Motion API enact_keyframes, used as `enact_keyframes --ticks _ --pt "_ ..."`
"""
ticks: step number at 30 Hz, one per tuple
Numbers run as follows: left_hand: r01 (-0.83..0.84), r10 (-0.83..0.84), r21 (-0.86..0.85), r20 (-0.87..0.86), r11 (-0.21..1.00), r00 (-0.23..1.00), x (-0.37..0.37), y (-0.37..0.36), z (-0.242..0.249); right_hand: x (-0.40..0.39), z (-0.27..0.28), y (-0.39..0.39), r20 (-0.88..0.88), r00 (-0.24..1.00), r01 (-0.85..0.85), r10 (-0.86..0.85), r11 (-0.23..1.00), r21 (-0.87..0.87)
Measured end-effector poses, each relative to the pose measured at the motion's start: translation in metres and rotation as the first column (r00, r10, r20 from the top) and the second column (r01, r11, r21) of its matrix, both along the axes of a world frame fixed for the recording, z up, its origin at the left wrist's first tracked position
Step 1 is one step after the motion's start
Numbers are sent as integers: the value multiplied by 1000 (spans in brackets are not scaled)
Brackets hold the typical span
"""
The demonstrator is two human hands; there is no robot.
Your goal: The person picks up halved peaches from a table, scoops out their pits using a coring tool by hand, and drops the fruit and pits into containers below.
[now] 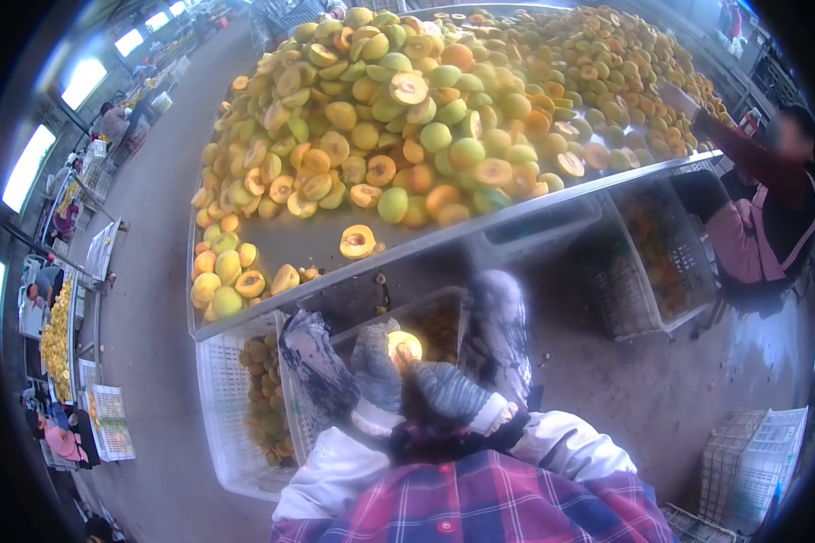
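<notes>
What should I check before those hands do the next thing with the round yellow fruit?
1. Round yellow fruit held: ok, the grey-gloved left hand seems to grip it, with the grey-gloved right hand close against it.
2. Tool in the right hand: cannot tell, the glove hides it.
3. More fruit within sight: ok, a big yellow-green fruit heap lies on the grey metal table.
4. Room in the white plastic crate: cannot tell how full it is.
5. Co-worker's hand out of the way: ok, it's at the table's far right.
</notes>
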State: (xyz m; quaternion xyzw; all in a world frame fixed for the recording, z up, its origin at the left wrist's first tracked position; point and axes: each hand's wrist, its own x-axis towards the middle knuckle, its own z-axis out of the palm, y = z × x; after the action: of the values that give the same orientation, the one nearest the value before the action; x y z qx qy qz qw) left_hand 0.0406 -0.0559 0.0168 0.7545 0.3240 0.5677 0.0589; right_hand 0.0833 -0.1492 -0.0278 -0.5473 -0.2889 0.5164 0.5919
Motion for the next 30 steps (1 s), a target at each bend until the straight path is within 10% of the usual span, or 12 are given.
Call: enact_keyframes --ticks 5,8,13,16,26,28,30 --pt "68 -73 -109 -49 992 996 -17 9 -20 5 36 -1 17 999 -38 39 999 -22" --pt "489 -721 -603 -221 630 656 -38 39 -9 1 31 0 46 998 -42 41 999 20" --pt "517 -718 -592 -158 618 678 -37 42 3 -7 1 4 -164 986 28 -4 989 146" --pt "501 -667 -575 -106 646 738 -37 41 6 10 55 0 54 971 -228 232 971 -71" --pt "321 -141 -524 354 789 925 -12 14 -25 2 45 7 608 793 -177 26 966 190" --pt "596 26 -674 672 435 740 -14 21 -34 4 51 7 575 818 -140 -33 957 254" --pt "561 -118 -726 566 398 816 -15 19 20 7 50 6 642 761 -200 94 975 94"
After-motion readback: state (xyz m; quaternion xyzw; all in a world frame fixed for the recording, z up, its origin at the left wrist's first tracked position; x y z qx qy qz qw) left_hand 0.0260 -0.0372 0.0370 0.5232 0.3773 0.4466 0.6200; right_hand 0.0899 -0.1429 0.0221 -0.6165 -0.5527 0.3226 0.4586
